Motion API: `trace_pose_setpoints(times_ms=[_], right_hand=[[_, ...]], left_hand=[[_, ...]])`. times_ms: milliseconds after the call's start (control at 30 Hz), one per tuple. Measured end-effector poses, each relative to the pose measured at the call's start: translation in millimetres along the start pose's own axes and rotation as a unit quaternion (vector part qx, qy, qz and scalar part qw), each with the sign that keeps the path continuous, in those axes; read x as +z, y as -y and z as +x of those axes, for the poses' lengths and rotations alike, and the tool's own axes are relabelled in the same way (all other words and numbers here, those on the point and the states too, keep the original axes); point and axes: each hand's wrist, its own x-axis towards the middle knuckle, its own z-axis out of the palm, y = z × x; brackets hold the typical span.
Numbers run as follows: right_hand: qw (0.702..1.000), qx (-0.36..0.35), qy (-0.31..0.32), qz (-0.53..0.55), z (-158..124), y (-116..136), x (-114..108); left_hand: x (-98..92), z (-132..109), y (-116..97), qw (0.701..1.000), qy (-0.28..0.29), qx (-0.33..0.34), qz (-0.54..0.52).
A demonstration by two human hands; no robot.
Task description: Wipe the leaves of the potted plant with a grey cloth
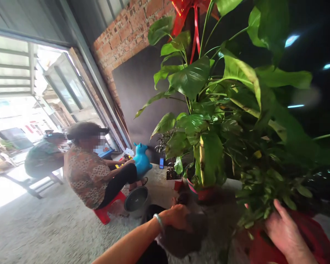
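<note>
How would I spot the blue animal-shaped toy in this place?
Start at the brick wall with the dark panel leaning on it. At the panel's foot, beyond the seated person's knees, stands the blue toy. It is the only bright turquoise thing, with two small ears on top.

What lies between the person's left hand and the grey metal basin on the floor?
In the head view, a dark black container sits between the left hand and the grey metal basin; the rest is speckled grey floor.

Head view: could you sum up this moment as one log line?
left hand: on dark soil pile | right hand: on red pot of leafy plant | seated person by metal basin
</note>
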Motion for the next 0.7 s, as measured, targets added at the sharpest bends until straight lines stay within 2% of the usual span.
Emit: trace_pose_setpoints(times_ms=[67,133,200,233,300,367,400,467,533,567,633,700], right_hand=[[1.000,-0.011,-0.007,-0.007,-0.5,0.4,-2.7],[0.999,-0.024,-0.012,-0.019,2.2,0.4,-5.6],[0.998,-0.038,-0.003,-0.043,7.3,0.2,-9.3],[0.997,-0.045,0.006,-0.059,10.1,0.1,-11.4],[0.994,-0.058,0.025,-0.087,14.6,-0.5,-15.2],[0.993,-0.061,0.031,-0.098,16.0,-1.4,-17.7],[0.993,-0.055,0.034,-0.099,15.3,-1.9,-18.1],[0.993,-0.043,0.045,-0.097,11.5,-2.4,-17.7],[0.994,-0.017,0.058,-0.091,6.6,-1.9,-16.7],[0.994,-0.007,0.057,-0.089,4.8,-1.7,-16.6],[0.996,-0.024,0.036,-0.083,4.1,-1.8,-17.6],[0.994,-0.073,0.013,-0.081,7.2,-3.4,-20.6]], left_hand=[[-17.9,-23.4,-15.3,0.996,0.037,0.056,-0.053],[-42.2,-33.5,-41.6,0.981,0.026,0.131,-0.139],[-58.8,-26.8,-72.0,0.951,-0.011,0.205,-0.231],[-61.2,-18.7,-86.1,0.937,-0.040,0.221,-0.269],[-54.0,-0.7,-106.8,0.918,-0.089,0.219,-0.318],[-37.8,9.0,-113.2,0.920,-0.086,0.199,-0.328],[-29.8,8.1,-110.9,0.927,-0.052,0.190,-0.320],[-20.2,-4.3,-99.6,0.940,0.061,0.173,-0.288],[-22.9,-23.2,-89.9,0.938,0.154,0.155,-0.268],[-28.5,-31.0,-89.4,0.933,0.170,0.156,-0.275],[-44.0,-36.7,-101.3,0.918,0.130,0.183,-0.327],[-58.3,-26.0,-127.3,0.890,0.052,0.214,-0.400]])
